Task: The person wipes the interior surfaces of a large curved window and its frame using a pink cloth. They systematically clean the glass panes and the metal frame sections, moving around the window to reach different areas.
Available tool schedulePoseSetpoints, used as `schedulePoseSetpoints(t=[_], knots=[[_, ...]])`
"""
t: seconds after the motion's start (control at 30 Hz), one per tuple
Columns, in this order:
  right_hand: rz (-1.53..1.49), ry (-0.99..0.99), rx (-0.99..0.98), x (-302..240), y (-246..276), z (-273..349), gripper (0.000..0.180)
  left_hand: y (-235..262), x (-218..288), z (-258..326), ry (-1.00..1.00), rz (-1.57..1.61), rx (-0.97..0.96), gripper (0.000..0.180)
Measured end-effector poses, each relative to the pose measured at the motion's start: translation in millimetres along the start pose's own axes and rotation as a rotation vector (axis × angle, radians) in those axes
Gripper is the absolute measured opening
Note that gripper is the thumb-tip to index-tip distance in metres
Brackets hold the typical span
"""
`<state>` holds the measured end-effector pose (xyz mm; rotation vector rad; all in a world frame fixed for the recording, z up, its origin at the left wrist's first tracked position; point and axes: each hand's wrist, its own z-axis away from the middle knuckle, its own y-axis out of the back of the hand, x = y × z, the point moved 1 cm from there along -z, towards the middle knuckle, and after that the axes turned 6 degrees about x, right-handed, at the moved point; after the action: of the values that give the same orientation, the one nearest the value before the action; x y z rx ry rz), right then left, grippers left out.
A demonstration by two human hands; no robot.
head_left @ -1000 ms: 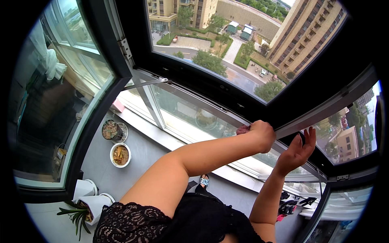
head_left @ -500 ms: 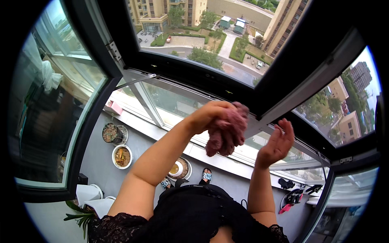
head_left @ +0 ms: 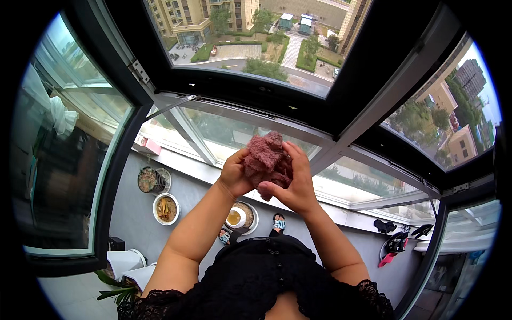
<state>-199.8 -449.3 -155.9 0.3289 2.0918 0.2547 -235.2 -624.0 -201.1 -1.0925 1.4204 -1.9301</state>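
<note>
holding: a pink fuzzy cloth (head_left: 265, 160) is gripped between both hands, raised in front of the window frame (head_left: 341, 114).
left hand (head_left: 235, 173): its fingers are curled onto the cloth's left side, clenched on it.
right hand (head_left: 295, 184): its fingers are wrapped over the cloth's right and lower side, clenched on it.
cloth: it is bunched into a lump, its top showing above both hands.
floor (head_left: 192, 186): slippers (head_left: 278, 222) are seen below the hands, a cup on a round tray (head_left: 240, 217) just beside them.
pots: a bowl (head_left: 165, 208) and a planter (head_left: 150, 180) are set further left on the floor.
far: a street and buildings (head_left: 250, 32) are seen through the glass.
</note>
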Motion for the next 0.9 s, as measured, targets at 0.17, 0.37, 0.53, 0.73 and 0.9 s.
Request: schedulePoseSetpoints(t=[0.17,0.37,0.53,0.73,0.9], knots=[[-0.435,-0.432,0.081,28,3,7,0.025,-16,-11,15,0.051,-0.488,0.023,0.058],[-1.090,-0.828,0.323,33,50,-12,0.024,-16,-10,24,0.069,-0.972,0.005,0.048],[-0.499,-0.770,-0.015,23,58,-19,0.031,-25,-2,15,-0.308,-0.943,0.037,0.026],[-0.627,-0.577,0.051,27,-4,23,0.047,-23,-26,14,-0.204,-0.540,0.038,0.036],[-0.189,-0.014,0.460,29,23,-13,0.035,-1,1,54,-0.523,-0.514,0.244,0.042]])
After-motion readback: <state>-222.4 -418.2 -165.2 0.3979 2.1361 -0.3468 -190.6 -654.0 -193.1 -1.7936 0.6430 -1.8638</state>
